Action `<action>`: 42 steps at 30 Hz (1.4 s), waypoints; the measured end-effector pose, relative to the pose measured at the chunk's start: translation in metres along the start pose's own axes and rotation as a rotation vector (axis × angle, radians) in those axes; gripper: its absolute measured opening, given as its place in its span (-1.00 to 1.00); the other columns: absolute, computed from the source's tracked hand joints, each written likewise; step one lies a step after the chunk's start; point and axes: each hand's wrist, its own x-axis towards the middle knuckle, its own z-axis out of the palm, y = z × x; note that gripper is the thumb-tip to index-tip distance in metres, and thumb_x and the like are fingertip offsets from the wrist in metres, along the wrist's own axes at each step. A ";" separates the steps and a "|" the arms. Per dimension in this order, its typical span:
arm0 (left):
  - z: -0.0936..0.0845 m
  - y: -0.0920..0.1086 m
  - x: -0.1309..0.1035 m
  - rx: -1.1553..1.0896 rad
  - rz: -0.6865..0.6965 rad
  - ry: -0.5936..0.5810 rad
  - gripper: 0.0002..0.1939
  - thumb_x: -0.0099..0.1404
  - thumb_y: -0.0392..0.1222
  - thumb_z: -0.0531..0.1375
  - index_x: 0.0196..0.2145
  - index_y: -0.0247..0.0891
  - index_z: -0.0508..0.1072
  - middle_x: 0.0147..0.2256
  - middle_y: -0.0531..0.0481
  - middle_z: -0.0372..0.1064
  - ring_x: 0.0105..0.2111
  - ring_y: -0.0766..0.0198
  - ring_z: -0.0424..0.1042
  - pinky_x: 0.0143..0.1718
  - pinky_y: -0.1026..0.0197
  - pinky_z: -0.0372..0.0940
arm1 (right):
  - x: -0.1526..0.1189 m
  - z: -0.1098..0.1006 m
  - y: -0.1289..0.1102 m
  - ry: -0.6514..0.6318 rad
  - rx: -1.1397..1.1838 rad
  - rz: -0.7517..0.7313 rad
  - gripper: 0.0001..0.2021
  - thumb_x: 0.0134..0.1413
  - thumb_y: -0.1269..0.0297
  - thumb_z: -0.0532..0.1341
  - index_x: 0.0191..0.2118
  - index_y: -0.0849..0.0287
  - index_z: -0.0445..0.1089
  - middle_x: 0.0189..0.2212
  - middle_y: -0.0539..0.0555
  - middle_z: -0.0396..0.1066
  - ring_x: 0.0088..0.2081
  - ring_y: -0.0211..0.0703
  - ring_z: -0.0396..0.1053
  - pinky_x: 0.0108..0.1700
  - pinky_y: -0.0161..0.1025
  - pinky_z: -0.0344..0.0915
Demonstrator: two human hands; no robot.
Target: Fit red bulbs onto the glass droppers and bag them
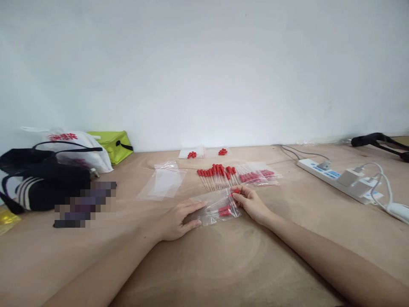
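A clear plastic bag [212,209] with red-tipped sticks inside lies on the table between my hands. My left hand [182,218] rests at the bag's left end, thumb and fingers apart on the plastic. At the bag's right end, my right hand [251,202] pinches a red-tipped piece [235,192] by its red end. Just behind, several loose red-tipped sticks [217,171] are fanned out. Filled clear bags [260,175] lie to their right, and flat clear bags [166,181] without red pieces lie to their left.
Two small bags with red pieces [191,155] lie near the wall. A white power strip [335,179] with chargers and cables is at right, beside a black object [380,140]. At left are a black bag [54,183], a white plastic bag [86,149] and a green box-shaped bag [111,145].
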 end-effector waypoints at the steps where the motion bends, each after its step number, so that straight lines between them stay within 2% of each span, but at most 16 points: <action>1: 0.000 0.000 0.000 -0.004 0.005 0.001 -0.51 0.25 -0.09 0.03 0.13 -0.09 0.06 0.08 -0.01 0.14 0.06 0.19 0.12 0.09 0.08 0.02 | 0.000 0.000 0.000 -0.007 -0.030 -0.012 -0.63 -0.34 0.15 0.29 -0.37 0.15 0.16 -0.60 -0.14 0.25 -0.62 -0.39 0.21 -0.54 -0.37 0.17; 5: 0.000 0.000 0.000 -0.015 0.017 0.005 -0.51 0.25 -0.10 0.03 0.13 -0.10 0.07 0.07 -0.01 0.15 0.06 0.20 0.13 0.09 0.09 0.02 | 0.001 -0.001 0.003 -0.069 -0.174 -0.047 -0.64 -0.33 0.07 0.29 -0.47 0.16 0.15 -0.64 -0.12 0.24 -0.65 -0.38 0.16 -0.59 -0.38 0.12; 8: 0.000 0.000 0.000 -0.004 0.005 0.006 -0.52 0.25 -0.10 0.03 0.12 -0.10 0.08 0.07 -0.01 0.14 0.06 0.19 0.12 0.10 0.07 0.01 | 0.002 -0.001 0.006 -0.123 -0.407 -0.140 -0.69 -0.23 0.05 0.23 -0.57 0.18 0.19 -0.65 -0.06 0.23 -0.59 -0.33 0.19 -0.54 -0.35 0.13; 11: 0.000 0.000 0.000 0.005 0.012 0.013 -0.52 0.25 -0.09 0.03 0.12 -0.11 0.09 0.07 -0.01 0.15 0.06 0.20 0.12 0.10 0.07 0.02 | 0.001 -0.004 0.004 -0.201 -0.682 -0.332 -0.68 -0.02 0.15 0.10 -0.67 0.20 0.22 -0.60 -0.01 0.25 -0.48 -0.29 0.23 -0.42 -0.34 0.16; 13: 0.000 -0.002 0.000 0.009 0.032 0.014 -0.54 0.25 -0.09 0.03 0.10 -0.12 0.12 0.06 -0.02 0.16 0.06 0.20 0.13 0.10 0.07 0.02 | 0.002 -0.008 -0.001 -0.211 -0.788 -0.375 -0.69 0.02 0.23 0.04 -0.66 0.21 0.27 -0.58 0.00 0.28 -0.48 -0.29 0.24 -0.41 -0.35 0.15; 16: 0.002 -0.005 0.001 0.012 0.051 0.014 -0.59 0.25 -0.09 0.03 0.06 -0.12 0.20 0.06 -0.01 0.17 0.07 0.20 0.13 0.10 0.07 0.02 | 0.015 -0.015 -0.014 -0.049 -0.886 -0.343 -0.83 -0.05 0.32 0.07 -0.55 0.21 0.33 -0.56 0.00 0.34 -0.51 -0.30 0.26 -0.44 -0.37 0.15; 18: 0.003 -0.006 0.001 0.013 0.052 0.016 -0.60 0.25 -0.09 0.03 0.05 -0.14 0.22 0.06 -0.02 0.17 0.07 0.20 0.12 0.10 0.06 0.02 | 0.031 -0.018 -0.022 0.090 -0.951 -0.333 -0.91 -0.11 0.36 0.10 -0.51 0.21 0.32 -0.53 0.00 0.37 -0.50 -0.29 0.28 -0.41 -0.37 0.16; 20: 0.003 -0.007 0.001 0.014 0.046 0.018 -0.59 0.25 -0.09 0.03 0.05 -0.15 0.22 0.06 -0.03 0.17 0.07 0.20 0.13 0.11 0.06 0.02 | 0.050 -0.016 -0.029 0.165 -1.025 -0.321 -0.94 -0.14 0.37 0.12 -0.46 0.21 0.31 -0.51 0.01 0.39 -0.47 -0.28 0.30 -0.39 -0.36 0.16; 22: 0.003 -0.006 0.001 0.011 0.039 0.019 -0.59 0.24 -0.08 0.04 0.05 -0.16 0.23 0.06 -0.04 0.18 0.06 0.20 0.14 0.10 0.06 0.02 | 0.069 -0.009 -0.033 0.191 -1.108 -0.266 -0.85 -0.15 0.36 0.15 -0.35 0.23 0.29 -0.47 0.05 0.39 -0.41 -0.24 0.32 -0.36 -0.35 0.16; 26: 0.002 -0.002 0.001 0.000 0.034 0.025 -0.60 0.23 -0.09 0.05 0.03 -0.15 0.25 0.05 -0.05 0.20 0.06 0.18 0.15 0.09 0.04 0.04 | 0.094 0.012 -0.032 0.183 -1.211 -0.057 -0.67 -0.23 0.42 0.19 -0.21 0.32 0.23 -0.32 0.21 0.39 -0.29 -0.12 0.34 -0.37 -0.34 0.18; 31: 0.000 0.001 0.001 0.002 0.029 0.020 -0.60 0.23 -0.11 0.05 0.03 -0.18 0.26 0.04 -0.06 0.21 0.05 0.17 0.16 0.09 0.03 0.05 | 0.100 0.024 -0.037 0.173 -1.197 0.015 -0.60 -0.29 0.53 0.17 -0.18 0.38 0.19 -0.30 0.32 0.37 -0.30 -0.02 0.35 -0.42 -0.31 0.19; 33: 0.001 0.000 0.001 0.004 0.037 0.023 -0.60 0.23 -0.11 0.05 0.03 -0.17 0.25 0.04 -0.06 0.21 0.05 0.18 0.15 0.08 0.03 0.05 | 0.095 0.020 -0.043 0.165 -1.177 -0.005 -0.59 -0.23 0.51 0.15 -0.13 0.38 0.15 -0.32 0.30 0.38 -0.30 -0.05 0.35 -0.40 -0.31 0.20; 35: 0.002 -0.002 0.001 0.001 0.045 0.031 -0.60 0.23 -0.10 0.05 0.03 -0.15 0.25 0.04 -0.04 0.20 0.05 0.18 0.15 0.09 0.03 0.05 | 0.085 0.010 -0.048 0.142 -1.121 -0.067 -0.54 -0.15 0.47 0.11 -0.04 0.36 0.06 -0.39 0.19 0.39 -0.35 -0.12 0.36 -0.39 -0.33 0.21; 38: 0.003 -0.004 0.001 -0.005 0.044 0.035 -0.60 0.24 -0.09 0.05 0.03 -0.14 0.25 0.05 -0.03 0.20 0.05 0.19 0.15 0.09 0.03 0.03 | 0.062 -0.009 -0.046 0.116 -0.843 -0.187 -0.38 -0.11 0.42 0.07 0.10 0.30 -0.20 -0.58 -0.07 0.28 -0.56 -0.24 0.31 -0.48 -0.33 0.22; 40: 0.003 -0.004 0.001 -0.008 0.038 0.033 -0.60 0.23 -0.09 0.05 0.03 -0.13 0.25 0.05 -0.03 0.20 0.05 0.19 0.16 0.10 0.03 0.03 | 0.046 -0.021 -0.037 0.182 -0.583 -0.218 -0.28 -0.11 0.37 0.07 0.14 0.24 -0.36 -0.63 -0.17 0.19 -0.66 -0.28 0.25 -0.56 -0.33 0.21; 42: 0.002 -0.004 0.002 -0.006 0.035 0.028 -0.60 0.23 -0.09 0.05 0.03 -0.13 0.25 0.05 -0.02 0.19 0.05 0.19 0.16 0.09 0.03 0.04 | 0.034 -0.027 -0.024 0.264 -0.405 -0.225 -0.25 -0.13 0.31 0.10 0.13 0.21 -0.38 -0.64 -0.19 0.16 -0.67 -0.28 0.25 -0.59 -0.32 0.23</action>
